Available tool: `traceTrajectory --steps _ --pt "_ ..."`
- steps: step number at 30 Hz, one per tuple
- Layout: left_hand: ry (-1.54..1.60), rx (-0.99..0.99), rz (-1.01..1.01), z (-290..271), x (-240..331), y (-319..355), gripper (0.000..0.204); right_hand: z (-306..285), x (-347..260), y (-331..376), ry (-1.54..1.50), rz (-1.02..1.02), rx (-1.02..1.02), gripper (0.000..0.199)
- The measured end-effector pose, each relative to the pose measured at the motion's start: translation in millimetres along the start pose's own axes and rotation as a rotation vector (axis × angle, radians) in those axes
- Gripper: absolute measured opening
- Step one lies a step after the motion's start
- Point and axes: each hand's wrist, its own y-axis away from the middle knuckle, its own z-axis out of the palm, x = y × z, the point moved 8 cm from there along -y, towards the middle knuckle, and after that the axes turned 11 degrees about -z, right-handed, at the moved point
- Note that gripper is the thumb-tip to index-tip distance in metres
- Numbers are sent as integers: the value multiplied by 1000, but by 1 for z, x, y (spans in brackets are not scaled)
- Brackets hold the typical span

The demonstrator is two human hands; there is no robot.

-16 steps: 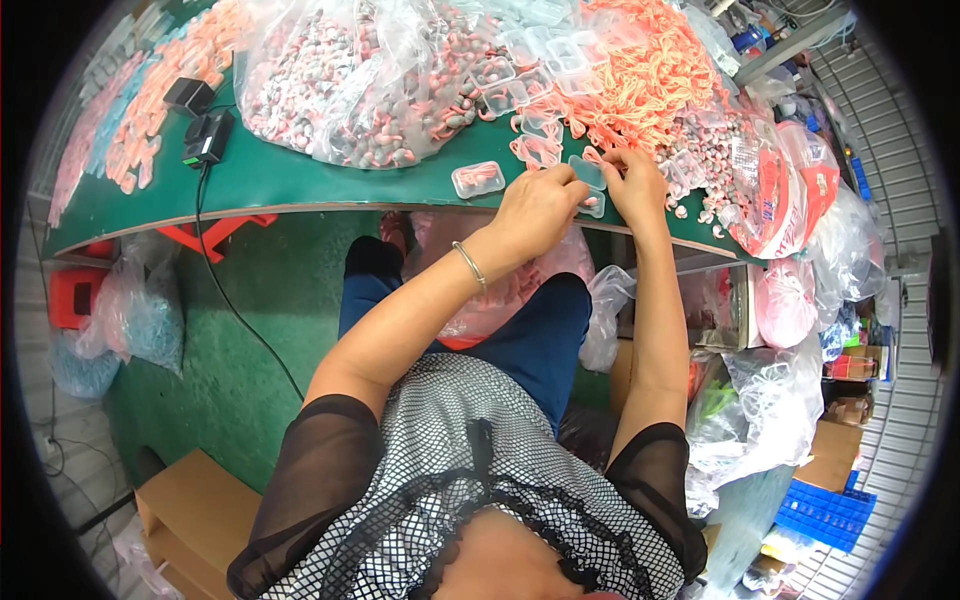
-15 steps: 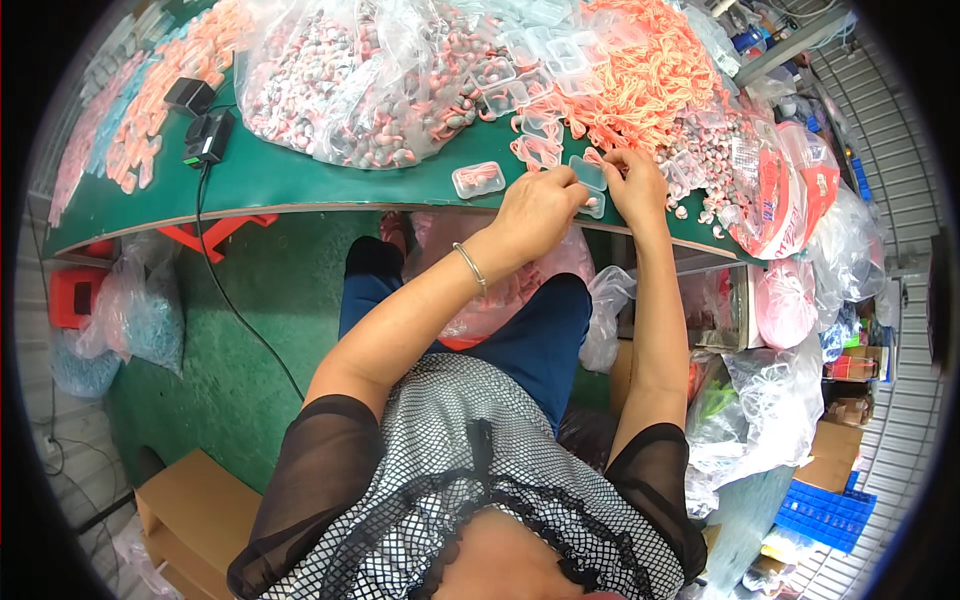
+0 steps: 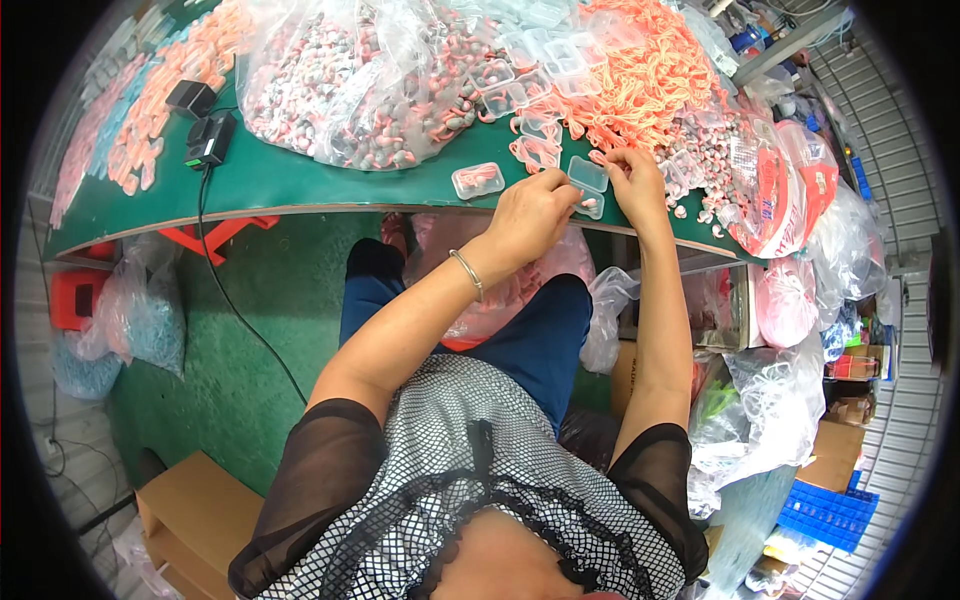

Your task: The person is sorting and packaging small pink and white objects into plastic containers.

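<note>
My left hand (image 3: 532, 212) and my right hand (image 3: 633, 181) meet over a small clear plastic case (image 3: 588, 177) at the near edge of the green table (image 3: 260, 180). Both hands pinch this case between their fingertips. A second clear case (image 3: 590, 206) lies just below it, and a closed case with pink pieces inside (image 3: 478, 180) rests to the left. A silver bracelet (image 3: 467, 274) circles my left wrist.
A big clear bag of pink and grey pieces (image 3: 370, 80) lies at the back, beside a heap of orange cords (image 3: 640, 70) and several empty clear cases (image 3: 545, 60). Two black adapters (image 3: 205, 125) with a cable sit left. Bags and boxes crowd the floor right.
Both hands stay at the same spot on the table edge; the fingers have shifted slightly around the clear case.
</note>
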Motion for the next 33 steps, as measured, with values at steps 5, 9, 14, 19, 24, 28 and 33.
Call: traceTrajectory --steps 5,9,14,19,24,28,33 --pt "-51 -27 51 4 3 0 11 -18 -19 11 -70 -29 174 8" --pt "-48 -2 55 3 0 2 11 -23 -59 21 -195 -198 133 12" --pt "19 18 22 0 1 0 21 -13 -63 26 -134 -306 1 15" --pt "-6 1 -48 4 -2 -4 26 -13 -67 28 -48 -366 -27 13" --pt "-69 -67 -56 12 -7 -4 24 -13 -57 37 -30 -334 36 14" --pt "-94 -76 -77 13 -8 -4 22 -15 -62 37 11 -371 28 17" --pt "-94 -80 -60 12 -4 -5 23 0 -23 16 77 -206 -3 20"
